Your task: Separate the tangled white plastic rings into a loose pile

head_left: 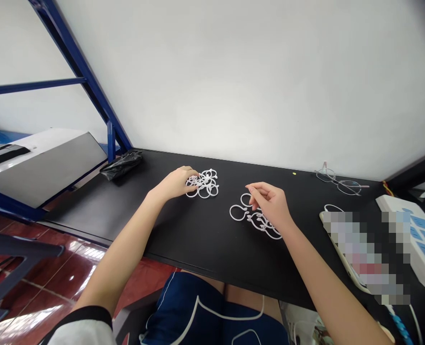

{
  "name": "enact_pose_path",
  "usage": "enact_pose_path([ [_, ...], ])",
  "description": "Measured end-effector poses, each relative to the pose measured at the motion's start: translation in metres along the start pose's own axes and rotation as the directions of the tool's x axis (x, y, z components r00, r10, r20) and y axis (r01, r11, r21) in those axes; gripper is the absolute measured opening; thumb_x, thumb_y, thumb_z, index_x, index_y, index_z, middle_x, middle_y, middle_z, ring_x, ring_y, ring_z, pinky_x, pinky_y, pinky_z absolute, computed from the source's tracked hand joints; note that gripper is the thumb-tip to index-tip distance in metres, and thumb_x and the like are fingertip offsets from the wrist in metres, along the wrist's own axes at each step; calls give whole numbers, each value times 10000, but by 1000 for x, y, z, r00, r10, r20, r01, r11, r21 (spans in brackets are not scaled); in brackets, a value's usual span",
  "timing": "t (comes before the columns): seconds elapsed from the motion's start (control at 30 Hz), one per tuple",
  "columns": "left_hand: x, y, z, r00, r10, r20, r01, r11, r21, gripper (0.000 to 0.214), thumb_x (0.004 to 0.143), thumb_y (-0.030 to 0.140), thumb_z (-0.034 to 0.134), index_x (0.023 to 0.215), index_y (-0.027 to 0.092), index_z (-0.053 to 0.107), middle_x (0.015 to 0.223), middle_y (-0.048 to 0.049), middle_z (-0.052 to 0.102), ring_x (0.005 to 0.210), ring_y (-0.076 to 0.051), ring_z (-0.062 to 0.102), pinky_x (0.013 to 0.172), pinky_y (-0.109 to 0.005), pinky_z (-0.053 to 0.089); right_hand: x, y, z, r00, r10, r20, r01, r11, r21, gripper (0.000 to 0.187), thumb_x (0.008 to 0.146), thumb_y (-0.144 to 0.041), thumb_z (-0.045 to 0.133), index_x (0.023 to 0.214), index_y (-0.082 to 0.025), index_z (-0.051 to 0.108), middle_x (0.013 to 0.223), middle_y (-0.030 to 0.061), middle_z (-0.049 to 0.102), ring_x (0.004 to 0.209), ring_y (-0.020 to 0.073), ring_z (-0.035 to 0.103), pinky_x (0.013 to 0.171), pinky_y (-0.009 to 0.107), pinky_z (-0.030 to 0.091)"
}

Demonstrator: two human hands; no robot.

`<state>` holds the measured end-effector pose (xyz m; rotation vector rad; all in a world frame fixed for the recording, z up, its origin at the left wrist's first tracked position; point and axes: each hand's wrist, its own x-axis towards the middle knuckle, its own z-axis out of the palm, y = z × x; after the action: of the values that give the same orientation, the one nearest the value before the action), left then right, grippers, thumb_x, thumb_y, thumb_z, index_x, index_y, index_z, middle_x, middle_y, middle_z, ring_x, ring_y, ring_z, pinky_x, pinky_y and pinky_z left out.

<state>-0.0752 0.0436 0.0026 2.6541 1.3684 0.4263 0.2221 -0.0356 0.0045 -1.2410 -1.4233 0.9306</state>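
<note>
At the left pile of white open-ended rings [208,184], like plastic shower curtain rings, my left hand [179,183] rests with thumb and fingers apart. Its fingertips reach over the near side of that pile. My right hand [270,201] hovers over a second, looser group of white rings [238,212] to the right. Its thumb and index finger are pinched together, the other fingers curled, and nothing shows between the tips. Part of this second group is hidden under my right hand. Both groups lie flat on the black tabletop [194,235].
Eyeglasses [342,183] lie by the wall at the back right. A blurred phone [356,254] and a white power strip [419,239] are at the right. A crumpled black bag [123,164] sits at the far left, near a blue metal frame [90,86].
</note>
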Motion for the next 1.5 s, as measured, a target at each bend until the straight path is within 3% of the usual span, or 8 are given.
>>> enact_pose_path([
  [0.17, 0, 3, 0, 999, 17, -31, -17, 1000, -24, 378, 879, 425, 573, 1161, 184, 648, 1116, -99, 653, 1027, -251, 608, 882, -377, 492, 1, 0, -1, 999, -1, -38, 1, 1000, -11, 315, 785, -469, 669, 824, -158, 696, 545, 0, 605, 426, 109, 526, 446, 248, 449],
  [0.33, 1, 16, 3, 986, 64, -155, -72, 996, -45, 294, 918, 385, 527, 1090, 184, 656, 1105, -92, 641, 1038, -233, 588, 915, -379, 485, 7, 6, -8, 977, -25, -210, 23, 1000, -15, 282, 766, -433, 694, 825, -157, 703, 608, 25, 644, 479, 124, 572, 467, 251, 482],
  [0.47, 2, 30, 6, 970, 95, -222, -112, 992, -65, 243, 934, 342, 508, 1043, 185, 658, 1084, -86, 638, 1015, -218, 581, 901, -360, 489, 12, 16, -16, 959, -70, -274, 30, 989, -148, 210, 777, -352, 657, 844, -158, 702, 708, 61, 695, 597, 176, 649, 536, 289, 517],
  [0.6, 2, 38, 11, 946, 149, -286, -179, 981, -80, 224, 949, 313, 483, 993, 187, 663, 1041, -83, 648, 979, -208, 582, 871, -345, 491, 13, 25, -20, 970, -201, -137, 121, 887, -446, 153, 777, -245, 608, 870, -177, 708, 865, 84, 735, 838, 237, 679, 730, 370, 540],
  [0.73, 3, 45, 18, 920, 214, -329, -250, 966, -71, 226, 957, 273, 463, 946, 164, 661, 984, -94, 665, 918, -201, 585, 840, -347, 491, 13, 31, -21, 976, -213, 50, 202, 785, -586, 142, 783, -210, 597, 878, -211, 703, 899, 58, 746, 950, 255, 646, 865, 425, 492],
  [1.03, 2, 75, 36, 889, 391, -238, -422, 902, -95, 236, 965, 227, 434, 930, 164, 659, 948, -90, 661, 884, -189, 590, 818, -325, 486, 13, 30, -17, 982, -178, 64, 180, 773, -609, 150, 814, -291, 595, 876, -213, 707, 853, 51, 744, 899, 252, 658, 840, 405, 482],
  [1.2, 3, 79, 39, 890, 408, -201, -435, 893, -115, 247, 966, 223, 427, 932, 159, 664, 947, -96, 660, 883, -189, 592, 818, -325, 492, 14, 27, -27, 978, -205, 38, 186, 774, -606, 140, 764, -210, 581, 832, -208, 703, 828, 43, 735, 838, 231, 666, 809, 377, 487],
  [1.5, 2, 76, 41, 889, 407, -208, -436, 892, -120, 249, 968, 227, 431, 937, 158, 668, 951, -98, 659, 897, -191, 592, 826, -324, 496, 14, 24, -30, 985, -76, 153, 157, 757, -634, 115, 733, -206, 610, 790, -207, 711, 832, 43, 746, 850, 236, 670, 786, 370, 487],
])
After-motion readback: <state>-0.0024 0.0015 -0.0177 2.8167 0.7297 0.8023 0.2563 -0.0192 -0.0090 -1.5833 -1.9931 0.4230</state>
